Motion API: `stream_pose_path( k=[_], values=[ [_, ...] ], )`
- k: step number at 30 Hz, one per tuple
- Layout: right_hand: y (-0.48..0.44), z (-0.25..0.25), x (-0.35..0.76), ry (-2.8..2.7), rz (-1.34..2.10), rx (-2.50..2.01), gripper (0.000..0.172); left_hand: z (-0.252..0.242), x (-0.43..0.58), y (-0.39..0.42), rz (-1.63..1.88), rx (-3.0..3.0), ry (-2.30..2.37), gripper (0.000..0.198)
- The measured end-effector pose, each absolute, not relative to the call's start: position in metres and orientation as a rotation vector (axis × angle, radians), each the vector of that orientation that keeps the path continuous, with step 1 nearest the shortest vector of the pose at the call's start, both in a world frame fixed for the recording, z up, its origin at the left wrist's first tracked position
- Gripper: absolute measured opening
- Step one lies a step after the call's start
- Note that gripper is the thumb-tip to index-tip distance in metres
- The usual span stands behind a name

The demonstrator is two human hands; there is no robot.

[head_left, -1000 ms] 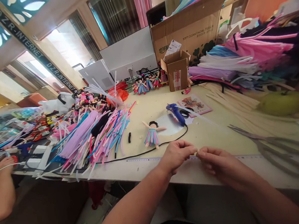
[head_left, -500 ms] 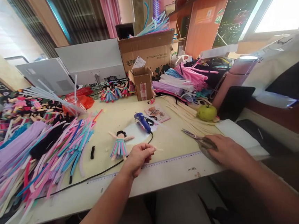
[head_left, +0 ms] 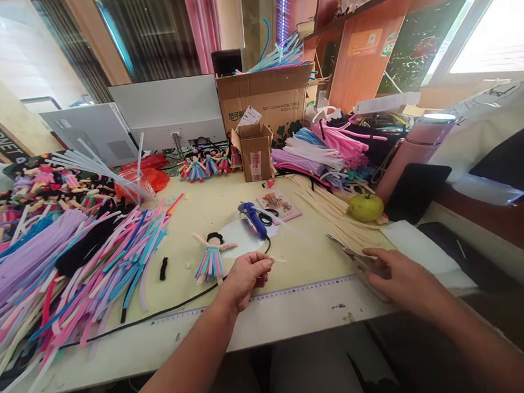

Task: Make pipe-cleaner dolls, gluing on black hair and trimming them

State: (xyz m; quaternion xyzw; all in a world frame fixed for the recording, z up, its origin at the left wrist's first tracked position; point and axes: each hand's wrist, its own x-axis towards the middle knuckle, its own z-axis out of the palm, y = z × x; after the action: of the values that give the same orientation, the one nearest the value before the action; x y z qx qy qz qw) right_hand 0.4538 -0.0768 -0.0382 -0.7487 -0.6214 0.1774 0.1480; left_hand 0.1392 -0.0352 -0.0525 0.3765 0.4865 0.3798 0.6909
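Observation:
My left hand [head_left: 246, 278] is closed in a pinch near the front of the table, with a small pale piece [head_left: 272, 260] at its fingertips; its kind is too small to make out. At the right, the scissors [head_left: 343, 247] point up and left on the table. My right hand [head_left: 404, 277] is beside their blurred handles, thumb and forefinger apart. Left of my left hand lies a doll [head_left: 211, 259] with black curly hair and a striped pink, blue and purple skirt. A blue glue gun [head_left: 254, 220] rests on white paper behind the hands.
Loose coloured chenille stems [head_left: 112, 264] cover the left side. A black cord and a ruler [head_left: 297, 289] run along the front edge. Cream stems [head_left: 327, 206], a green fruit [head_left: 366, 207] and a pink flask [head_left: 411, 143] stand right. Finished dolls [head_left: 204, 163] and a small carton [head_left: 254, 151] are behind.
My right hand has shifted slightly back from the scissors' handles, and its thumb and forefinger have spread. My left hand keeps its pinch. The view has tilted slightly upward.

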Motion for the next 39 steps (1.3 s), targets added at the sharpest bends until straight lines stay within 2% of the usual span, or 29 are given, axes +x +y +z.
stream_pose_path(
  k=[3, 6, 12, 16, 21, 32, 39],
  values=[
    [-0.09, -0.036, 0.444, -1.59, 1.056, -1.83, 0.064, -0.055, 0.142, -0.034, 0.867, 0.814, 1.047, 0.033],
    [-0.104, -0.037, 0.425, -1.432, 1.431, -1.628, 0.068, -0.056, 0.144, -0.032, 0.878, 0.784, 1.009, 0.034],
    [-0.125, -0.038, 0.392, -1.246, 1.795, -1.536, 0.072, -0.055, 0.15, -0.029, 0.912, 0.754, 0.991, 0.034],
    [-0.127, -0.04, 0.382, -1.215, 1.94, -1.382, 0.062, -0.055, 0.153, -0.028, 0.922, 0.759, 0.991, 0.032],
    [-0.125, -0.035, 0.373, -1.273, 1.975, -1.246, 0.06, -0.051, 0.156, -0.031, 0.92, 0.762, 0.991, 0.03],
    [-0.122, -0.024, 0.36, -1.324, 1.898, -1.29, 0.062, -0.042, 0.164, -0.042, 0.863, 0.826, 0.947, 0.021],
    [-0.12, -0.023, 0.357, -1.277, 1.898, -1.303, 0.069, -0.043, 0.165, -0.041, 0.854, 0.829, 0.952, 0.019]
  ],
)
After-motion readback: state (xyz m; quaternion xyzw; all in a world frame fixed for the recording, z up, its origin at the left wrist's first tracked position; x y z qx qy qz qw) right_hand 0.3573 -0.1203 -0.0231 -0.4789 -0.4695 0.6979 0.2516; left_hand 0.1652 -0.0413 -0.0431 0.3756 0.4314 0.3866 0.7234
